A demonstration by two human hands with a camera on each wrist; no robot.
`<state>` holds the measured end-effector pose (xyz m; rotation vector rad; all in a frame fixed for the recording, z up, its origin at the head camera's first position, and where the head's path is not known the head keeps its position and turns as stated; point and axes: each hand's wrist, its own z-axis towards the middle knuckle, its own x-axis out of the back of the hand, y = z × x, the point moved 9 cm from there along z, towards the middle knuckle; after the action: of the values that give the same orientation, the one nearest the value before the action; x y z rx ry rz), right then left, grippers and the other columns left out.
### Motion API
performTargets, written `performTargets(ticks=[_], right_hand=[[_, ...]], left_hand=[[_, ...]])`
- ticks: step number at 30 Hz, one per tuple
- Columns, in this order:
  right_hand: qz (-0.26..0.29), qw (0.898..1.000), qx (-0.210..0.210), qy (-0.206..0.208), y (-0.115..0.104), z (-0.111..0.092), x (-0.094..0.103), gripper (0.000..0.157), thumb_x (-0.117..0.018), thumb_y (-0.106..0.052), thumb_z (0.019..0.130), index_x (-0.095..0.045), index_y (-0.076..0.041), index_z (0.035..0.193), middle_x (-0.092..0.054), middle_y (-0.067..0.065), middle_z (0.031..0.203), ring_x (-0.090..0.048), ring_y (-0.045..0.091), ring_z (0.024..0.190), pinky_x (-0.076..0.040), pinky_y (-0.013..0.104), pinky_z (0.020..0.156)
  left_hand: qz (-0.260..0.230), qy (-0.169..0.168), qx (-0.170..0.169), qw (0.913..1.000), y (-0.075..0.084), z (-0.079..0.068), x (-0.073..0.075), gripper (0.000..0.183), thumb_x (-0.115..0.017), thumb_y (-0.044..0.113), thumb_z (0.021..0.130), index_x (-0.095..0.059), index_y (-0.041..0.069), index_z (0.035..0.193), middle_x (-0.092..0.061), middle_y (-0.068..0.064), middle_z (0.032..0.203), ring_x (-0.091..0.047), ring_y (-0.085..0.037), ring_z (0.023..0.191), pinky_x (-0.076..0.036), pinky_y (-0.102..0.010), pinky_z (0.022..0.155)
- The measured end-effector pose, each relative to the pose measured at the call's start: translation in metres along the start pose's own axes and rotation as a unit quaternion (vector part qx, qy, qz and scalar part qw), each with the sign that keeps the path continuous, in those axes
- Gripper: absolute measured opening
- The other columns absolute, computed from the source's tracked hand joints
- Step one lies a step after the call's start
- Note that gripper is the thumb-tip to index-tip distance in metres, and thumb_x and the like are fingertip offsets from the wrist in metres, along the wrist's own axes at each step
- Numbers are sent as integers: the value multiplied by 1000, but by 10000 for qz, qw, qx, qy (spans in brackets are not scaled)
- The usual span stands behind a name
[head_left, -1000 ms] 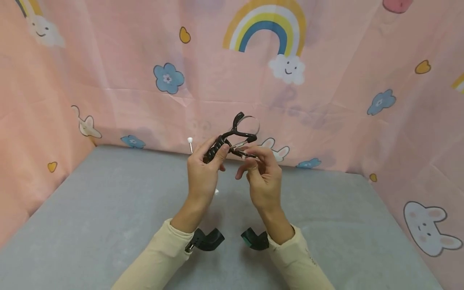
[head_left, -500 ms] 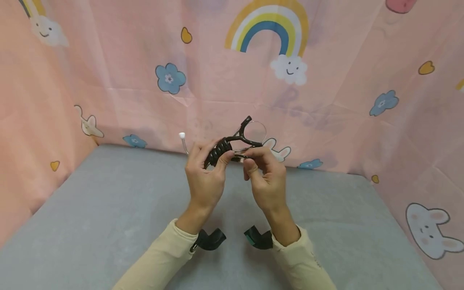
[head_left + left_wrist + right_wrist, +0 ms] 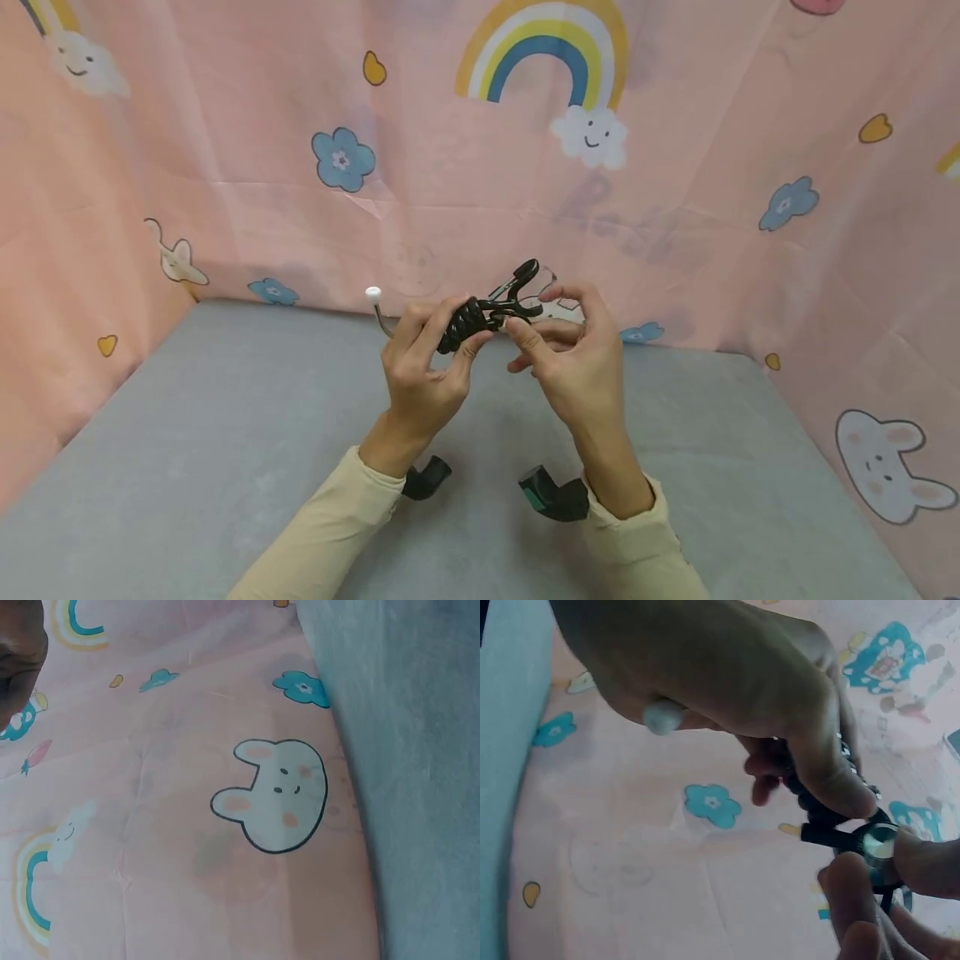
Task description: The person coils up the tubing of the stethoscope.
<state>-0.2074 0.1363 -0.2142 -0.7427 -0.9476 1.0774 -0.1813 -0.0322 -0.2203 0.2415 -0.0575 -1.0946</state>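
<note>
A stethoscope with its black tubing (image 3: pixel 463 325) wound into a tight coil is held up above the table. My left hand (image 3: pixel 423 367) grips the coil between thumb and fingers. One metal ear tube ends in a white ear tip (image 3: pixel 372 295), sticking out left beyond that hand. The forked black end (image 3: pixel 521 287) points up and right. At the coil's right side, my right hand (image 3: pixel 585 358) holds the end by thumb and fingers; the right wrist view shows its fingertips on the round metal chest piece (image 3: pixel 880 841). The left wrist view catches only a dark edge of a hand (image 3: pixel 19 660).
Below the hands lies a grey cloth-covered table (image 3: pixel 262 458). Pink printed curtain (image 3: pixel 450 192) hangs behind it and on both sides. Black curved pieces (image 3: pixel 555 496) project inward from both sleeves.
The forked end has tipped down and to the right. My right hand has shifted right, its index finger lifting away from the thumb. The left hand keeps its grip on the coil.
</note>
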Motion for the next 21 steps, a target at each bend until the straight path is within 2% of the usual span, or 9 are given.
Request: performTargets(ticks=[2, 4, 9, 12, 16, 19, 21], right_hand=[[-289, 9994, -58, -169, 1, 2, 3, 33, -75, -16, 89, -64, -7, 119, -76, 21, 86, -68, 14, 52, -53, 31, 50], [-533, 9977, -245, -350, 3, 3, 6, 29, -76, -17, 89, -70, -6, 115, -75, 13, 83, -66, 11, 54, -53, 29, 53], [-569, 9924, -949, -543, 9, 4, 18, 26, -82, -15, 83, -71, -1, 102, -64, -8, 68, -61, 12, 68, -51, 28, 64], [-506, 9899, -1227, -493, 8, 3, 25, 26, -84, -15, 80, -71, -1, 97, -62, -10, 63, -61, 16, 74, -52, 30, 67], [-743, 9889, -1226, -390, 5, 1, 31, 23, -85, -12, 78, -69, -2, 91, -60, -5, 62, -58, 21, 72, -49, 31, 63], [-1140, 9878, -1011, -311, 1, -1, 32, 21, -84, -12, 79, -68, -3, 87, -61, 0, 65, -56, 23, 69, -46, 31, 58], [-1394, 9865, -827, -219, -2, -2, 32, 20, -84, -13, 80, -66, -5, 85, -62, 3, 67, -55, 24, 67, -44, 30, 54]], left_hand=[[-35, -39, -96, 9999, 1, 0, 0, 40, -77, 22, 87, -69, -11, 108, -61, -18, 89, -68, -27, 80, -58, -29, 63], [-107, -100, -186, 9997, 3, 1, -1, 40, -76, 23, 88, -70, -11, 106, -61, -18, 88, -68, -27, 79, -58, -29, 63], [-497, -343, -194, 9980, 4, 4, -4, 39, -76, 24, 88, -70, -11, 105, -62, -18, 90, -68, -27, 79, -57, -28, 64], [-701, -451, -183, 9964, 6, 5, -6, 37, -79, 18, 85, -70, -11, 106, -62, -17, 90, -68, -27, 80, -57, -28, 65], [-852, -544, -395, 9941, 12, 5, -9, 38, -84, 8, 78, -69, -11, 107, -61, -17, 91, -67, -27, 80, -58, -28, 65], [-891, -544, -499, 9933, 15, 3, -11, 38, -84, 7, 79, -69, -12, 108, -61, -17, 89, -66, -26, 78, -58, -27, 63], [-847, -519, -450, 9940, 15, 2, -11, 37, -82, 10, 81, -69, -12, 108, -59, -17, 88, -66, -25, 76, -57, -27, 62]])
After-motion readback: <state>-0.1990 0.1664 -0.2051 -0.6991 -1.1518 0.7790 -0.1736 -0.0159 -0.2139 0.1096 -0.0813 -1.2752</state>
